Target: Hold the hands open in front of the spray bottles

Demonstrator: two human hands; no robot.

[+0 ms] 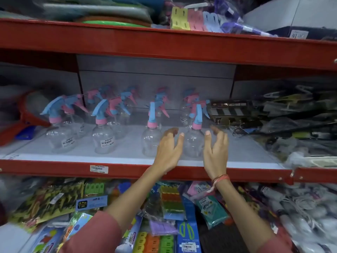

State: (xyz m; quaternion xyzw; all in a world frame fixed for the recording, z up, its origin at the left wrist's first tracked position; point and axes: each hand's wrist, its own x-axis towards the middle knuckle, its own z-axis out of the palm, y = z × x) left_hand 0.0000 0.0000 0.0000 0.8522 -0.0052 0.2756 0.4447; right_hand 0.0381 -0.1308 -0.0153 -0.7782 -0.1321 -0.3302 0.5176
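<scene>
I see the clear spray bottle [193,143] standing upright on the grey shelf [127,152], near its front edge, long axis vertical, blue trigger head [197,114] at the top; blur hides which way the nozzle points. Another spray bottle [150,141] stands just beside it on the left, more behind and further left. Dark packaged goods [235,112] crowd the right. My left hand [168,150] and right hand [216,148] flank the bottle, fingers spread and relaxed, gripping nothing; I cannot tell whether they touch it.
</scene>
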